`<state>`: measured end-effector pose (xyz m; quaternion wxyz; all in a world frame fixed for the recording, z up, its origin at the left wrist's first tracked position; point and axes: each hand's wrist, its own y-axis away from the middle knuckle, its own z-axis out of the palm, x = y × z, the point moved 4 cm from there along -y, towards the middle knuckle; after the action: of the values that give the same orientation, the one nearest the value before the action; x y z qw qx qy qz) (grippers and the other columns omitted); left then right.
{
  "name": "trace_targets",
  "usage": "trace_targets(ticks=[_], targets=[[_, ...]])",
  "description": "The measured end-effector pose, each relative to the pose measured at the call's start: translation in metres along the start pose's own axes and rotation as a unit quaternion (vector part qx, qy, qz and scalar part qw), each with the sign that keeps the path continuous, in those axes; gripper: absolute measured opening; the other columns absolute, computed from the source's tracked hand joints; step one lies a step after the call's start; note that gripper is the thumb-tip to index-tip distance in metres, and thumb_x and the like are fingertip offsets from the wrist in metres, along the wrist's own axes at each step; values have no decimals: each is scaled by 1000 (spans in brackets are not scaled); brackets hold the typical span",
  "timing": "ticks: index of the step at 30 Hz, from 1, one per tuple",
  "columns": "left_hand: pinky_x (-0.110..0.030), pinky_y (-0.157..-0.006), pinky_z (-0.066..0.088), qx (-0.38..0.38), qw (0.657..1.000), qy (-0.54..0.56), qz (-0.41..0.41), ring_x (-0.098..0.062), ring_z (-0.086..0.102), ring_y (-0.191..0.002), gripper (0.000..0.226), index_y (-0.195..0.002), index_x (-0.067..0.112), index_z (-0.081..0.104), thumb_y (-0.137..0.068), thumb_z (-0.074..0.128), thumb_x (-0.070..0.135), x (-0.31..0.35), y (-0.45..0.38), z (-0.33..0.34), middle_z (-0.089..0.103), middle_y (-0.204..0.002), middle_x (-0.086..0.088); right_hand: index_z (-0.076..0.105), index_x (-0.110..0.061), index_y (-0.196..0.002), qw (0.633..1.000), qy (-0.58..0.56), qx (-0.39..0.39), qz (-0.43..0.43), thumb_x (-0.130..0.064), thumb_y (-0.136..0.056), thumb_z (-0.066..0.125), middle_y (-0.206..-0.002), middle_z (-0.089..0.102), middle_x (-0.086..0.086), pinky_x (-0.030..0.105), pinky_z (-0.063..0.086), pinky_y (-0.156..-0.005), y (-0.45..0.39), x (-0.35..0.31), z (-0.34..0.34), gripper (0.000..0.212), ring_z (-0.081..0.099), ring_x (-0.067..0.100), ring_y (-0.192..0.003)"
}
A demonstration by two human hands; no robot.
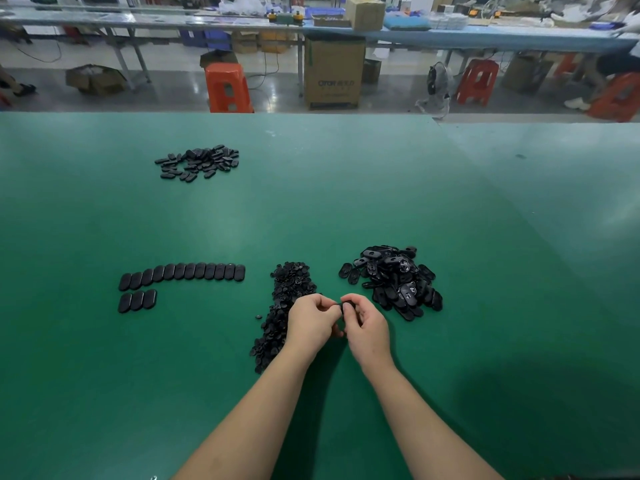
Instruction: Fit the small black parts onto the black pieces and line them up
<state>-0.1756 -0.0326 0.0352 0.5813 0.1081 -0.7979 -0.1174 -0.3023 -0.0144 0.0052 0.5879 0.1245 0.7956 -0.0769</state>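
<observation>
My left hand (311,322) and my right hand (363,323) meet above the green table (346,202), between two heaps. My right hand pinches a black oval piece (347,305); my left fingers pinch at its left edge, where a small black part is mostly hidden. A heap of small black parts (282,306) lies under and left of my left hand. A heap of black oval pieces (394,280) lies just right of my right hand. Finished pieces stand in a long row (183,273), with a short row of three (137,301) below it.
Another pile of black oval pieces (199,161) lies far back on the left. One loose small part (258,317) sits left of the small-parts heap. Beyond the table's far edge are orange stools (227,86), a cardboard box (334,72) and another workbench.
</observation>
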Motion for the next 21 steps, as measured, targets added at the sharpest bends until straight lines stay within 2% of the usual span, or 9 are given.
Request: trace_targets(ticks=[3,6,10,16,21], targets=[[-28,-58,54,12,1000,-14,6,-17,71,-54,7,-81,16,71,-86,66,15,0,2,2,71,-61,-1,66,-35,-93,1000,0,2,3,-13,-99,59,-83,73,-2,52,57,-76,0,0,-1,24,67,27,-78],[-24,-57,52,29,998,-41,23,-14,70,-56,7,-84,18,72,-88,66,17,2,2,1,72,-66,0,67,-35,-95,1000,-3,-1,9,-13,-99,59,-87,74,-6,50,58,-80,-1,1,0,23,69,19,-82],[-15,-47,46,31,997,-57,42,-13,68,-52,7,-89,17,72,-92,66,15,6,1,-2,73,-79,0,68,-27,-100,1000,-23,-7,16,-13,-100,58,-93,76,-7,48,59,-85,-1,2,0,18,71,12,-89],[-14,-46,43,28,996,-68,45,-15,68,-51,8,-86,20,71,-92,67,16,6,1,-4,71,-75,2,69,-23,-102,999,-30,-12,19,-12,-98,62,-90,75,-5,48,59,-84,1,2,1,14,72,16,-87],[-19,-51,48,25,996,-69,47,-16,70,-55,8,-89,19,72,-93,65,16,6,2,-2,72,-79,2,69,-24,-103,1000,-23,-6,13,-13,-97,62,-88,75,-7,44,58,-82,1,0,0,14,70,15,-84]])
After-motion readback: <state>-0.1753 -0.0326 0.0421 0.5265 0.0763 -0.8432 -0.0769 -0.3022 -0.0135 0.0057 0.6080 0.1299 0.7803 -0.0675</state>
